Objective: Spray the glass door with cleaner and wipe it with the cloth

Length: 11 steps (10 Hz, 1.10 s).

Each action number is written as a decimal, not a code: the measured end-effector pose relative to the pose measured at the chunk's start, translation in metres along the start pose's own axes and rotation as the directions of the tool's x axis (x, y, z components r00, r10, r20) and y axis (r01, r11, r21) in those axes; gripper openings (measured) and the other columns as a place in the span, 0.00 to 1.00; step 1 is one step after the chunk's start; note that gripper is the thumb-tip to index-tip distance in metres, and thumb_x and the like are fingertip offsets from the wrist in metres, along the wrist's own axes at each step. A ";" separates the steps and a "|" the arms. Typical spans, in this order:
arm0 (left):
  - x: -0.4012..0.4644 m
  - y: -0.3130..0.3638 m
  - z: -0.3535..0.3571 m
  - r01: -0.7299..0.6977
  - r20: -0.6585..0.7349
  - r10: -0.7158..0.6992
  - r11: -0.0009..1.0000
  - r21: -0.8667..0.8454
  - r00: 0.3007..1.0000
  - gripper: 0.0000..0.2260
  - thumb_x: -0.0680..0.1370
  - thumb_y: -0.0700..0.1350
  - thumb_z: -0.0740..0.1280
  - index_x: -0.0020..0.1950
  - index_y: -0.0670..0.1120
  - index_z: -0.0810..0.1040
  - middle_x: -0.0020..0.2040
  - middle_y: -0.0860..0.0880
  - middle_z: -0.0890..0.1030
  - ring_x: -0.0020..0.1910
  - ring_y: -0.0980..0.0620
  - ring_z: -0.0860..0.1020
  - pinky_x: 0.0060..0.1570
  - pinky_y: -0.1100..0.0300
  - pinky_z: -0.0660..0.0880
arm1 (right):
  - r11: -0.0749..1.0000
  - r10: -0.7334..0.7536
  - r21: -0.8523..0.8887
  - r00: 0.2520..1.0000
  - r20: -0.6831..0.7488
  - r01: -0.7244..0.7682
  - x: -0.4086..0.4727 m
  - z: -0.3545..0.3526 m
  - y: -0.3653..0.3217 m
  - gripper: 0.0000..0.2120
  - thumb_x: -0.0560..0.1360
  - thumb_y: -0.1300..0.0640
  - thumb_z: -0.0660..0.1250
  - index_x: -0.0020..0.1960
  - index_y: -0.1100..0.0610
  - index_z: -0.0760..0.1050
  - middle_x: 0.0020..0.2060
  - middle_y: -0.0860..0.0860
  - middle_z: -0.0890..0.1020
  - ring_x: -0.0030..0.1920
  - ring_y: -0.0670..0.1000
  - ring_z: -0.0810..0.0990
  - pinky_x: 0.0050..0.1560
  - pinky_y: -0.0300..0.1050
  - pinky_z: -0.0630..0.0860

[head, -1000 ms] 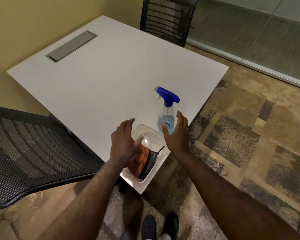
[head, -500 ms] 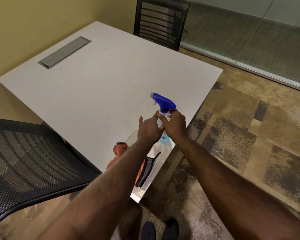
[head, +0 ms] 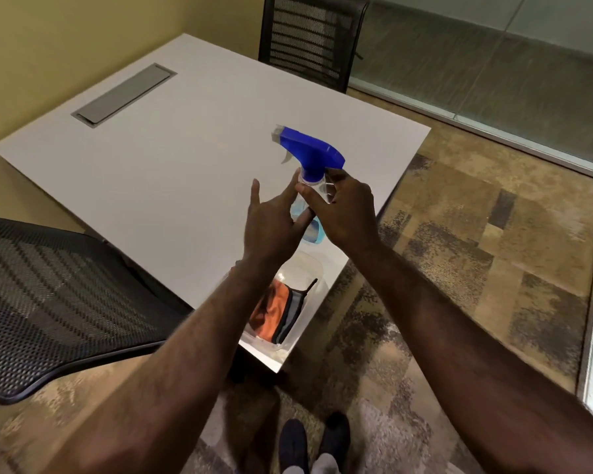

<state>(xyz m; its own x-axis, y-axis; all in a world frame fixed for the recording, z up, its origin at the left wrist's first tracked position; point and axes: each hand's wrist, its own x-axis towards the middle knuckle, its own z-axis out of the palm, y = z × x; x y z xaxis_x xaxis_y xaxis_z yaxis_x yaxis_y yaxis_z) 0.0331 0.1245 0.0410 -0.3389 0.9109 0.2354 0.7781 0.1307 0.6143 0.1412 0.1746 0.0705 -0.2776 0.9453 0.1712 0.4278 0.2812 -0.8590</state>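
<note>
the spray bottle was up off the white table, held over its near corner, clear body with blue cleaner sloshing in the lower part and a blue trigger head on top, nozzle pointing off to the left. the right hand was clamped round the bottle's neck and upper body, thumb and fingers wrapped just under the blue collar. the left hand was right beside it, loose and spread, index finger sticking up, a couple of fingertips touching the bottle's side. couldn't really tell if it was gripping or just steadying, looked more like steadying.

the cloth, orange with a dark grey one folded next to it, sat in a clear plastic container right at the table's near corner, partly hidden behind the left forearm. nobody was touching it.

the glass door ran along the far right of the room, frosted-looking panels with a metal track at floor level, well apart from the hands. one black mesh chair was at the near left, another mesh chair at the far side of the table. grey cable hatch was set flush in the tabletop toward the wall. patchy brown carpet underneath, and the person's dark shoes showed at the bottom.
</note>
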 end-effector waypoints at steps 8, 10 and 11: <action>-0.048 -0.067 0.036 0.287 0.309 -0.276 0.958 0.012 0.910 0.23 0.83 0.47 0.62 0.77 0.43 0.65 0.67 0.44 0.79 0.68 0.46 0.75 0.79 0.43 0.48 | 0.977 0.212 -0.014 0.950 0.229 -0.214 -0.047 0.071 0.049 0.15 0.76 0.55 0.68 0.60 0.61 0.75 0.52 0.56 0.82 0.52 0.52 0.80 0.49 0.38 0.71; -0.050 -0.065 0.032 0.278 0.280 -0.261 0.960 -0.022 0.924 0.27 0.83 0.47 0.61 0.80 0.44 0.57 0.69 0.44 0.78 0.71 0.44 0.73 0.78 0.41 0.46 | 0.963 0.265 -0.032 0.918 0.296 -0.268 -0.057 0.068 0.045 0.25 0.78 0.52 0.64 0.72 0.59 0.64 0.68 0.54 0.74 0.67 0.54 0.73 0.58 0.35 0.66; -0.057 -0.068 0.028 0.324 0.210 -0.304 0.944 -0.066 0.929 0.33 0.81 0.50 0.64 0.81 0.44 0.51 0.72 0.44 0.75 0.73 0.43 0.70 0.78 0.41 0.48 | 0.965 0.261 -0.086 0.933 0.247 -0.248 -0.068 0.060 0.051 0.30 0.78 0.50 0.64 0.75 0.56 0.58 0.73 0.52 0.66 0.72 0.53 0.66 0.66 0.41 0.64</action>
